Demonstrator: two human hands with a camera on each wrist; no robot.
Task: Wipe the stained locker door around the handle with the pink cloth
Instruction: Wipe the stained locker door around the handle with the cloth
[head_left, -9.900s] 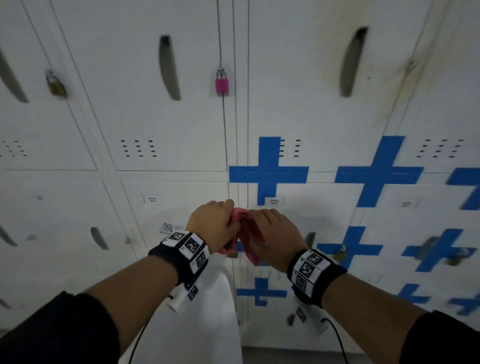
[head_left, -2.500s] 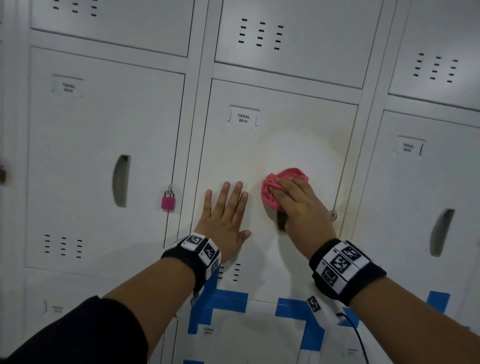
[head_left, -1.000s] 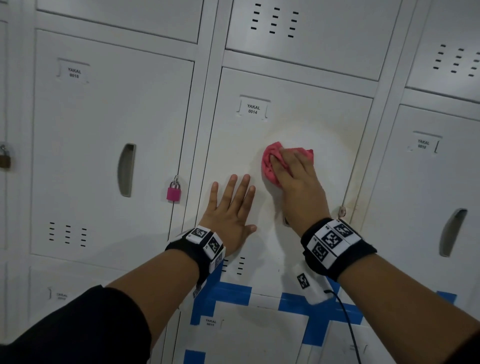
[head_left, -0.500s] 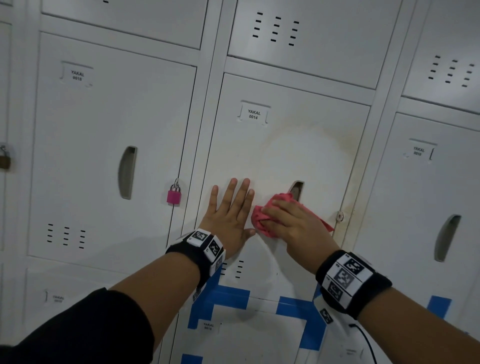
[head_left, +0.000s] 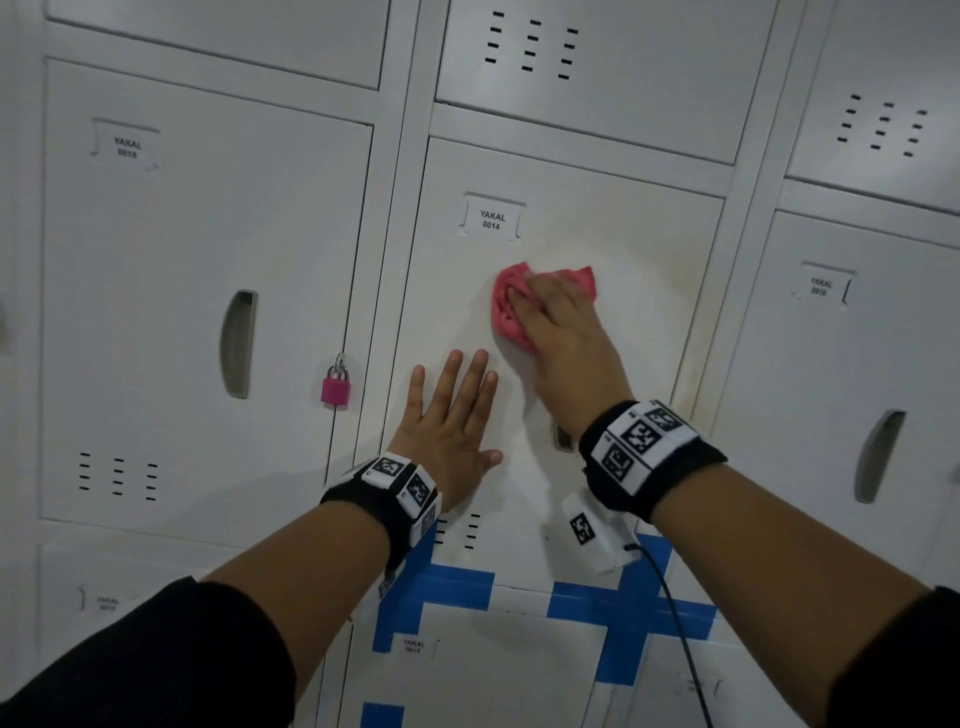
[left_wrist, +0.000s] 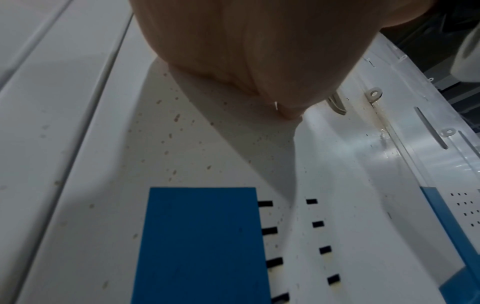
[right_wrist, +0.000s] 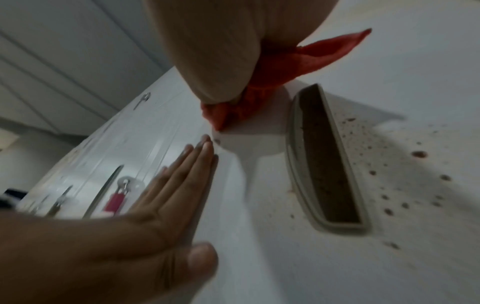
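Observation:
Locker door 0014 (head_left: 452, 291) is white, with a yellowish stain toward its right edge (head_left: 693, 332) and brown specks beside the handle (right_wrist: 389, 185). My right hand (head_left: 558, 332) presses the bunched pink cloth (head_left: 509, 312) on the door above the recessed handle (right_wrist: 327, 164), fingers laid over the wad and thumb hidden. In the head view my right wrist covers the handle except for a sliver (head_left: 563, 437). My left hand (head_left: 452, 421) lies flat on the door left of the handle, fingers straight. In the right wrist view the cloth (right_wrist: 285, 67) sticks out under my palm.
A pink padlock (head_left: 336, 388) hangs on the neighbouring door to the left (head_left: 156, 312). Another locker (head_left: 831, 389) stands to the right. Blue tape crosses (head_left: 631, 608) mark the lower doors. A cable (head_left: 675, 634) hangs from my right wristband.
My right hand has slid the cloth up the door, from beside the handle to above it, so my wrist now hides the handle. My left hand has stayed flat in place.

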